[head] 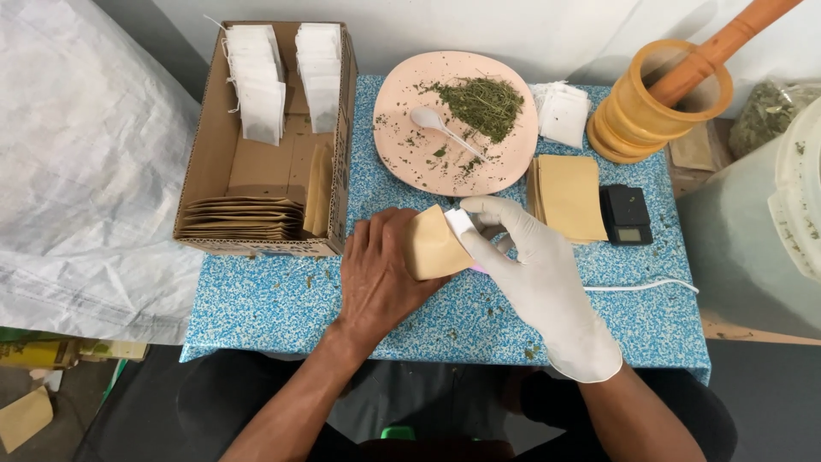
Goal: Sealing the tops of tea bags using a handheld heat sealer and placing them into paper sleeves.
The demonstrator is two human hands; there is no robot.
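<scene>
A small tan paper envelope (434, 246) is held just above the counter (282, 304), directly below the pink plate (402, 150). It is gripped by the bare left hand (380, 274), whose fingers are wrapped around its left side and pinched on it. A white teabag (462, 224) is being pushed into the envelope's open right end by the gloved right hand (539, 274), thumb and forefinger pressed together on the bag.

The envelope is judged to be light, thin and easily creased, so it is best taken by its edges near the mouth, with the mouth kept open. The teabag is judged soft and tearable; a light pinch at a corner should be enough.

On the plate, dried green herb (483, 104) is heaped beside a white spoon (436, 124). Right of the plate a pile of white teabags (564, 113) is seen, and below that a stack of tan envelopes (569, 195) with a small black scale (626, 214) beside it. Further right of the plate, a yellow mortar (637, 115) with a wooden pestle (727, 38) is stood. Left of the plate, a cardboard box (218, 145) is filled with teabags and envelopes.
</scene>
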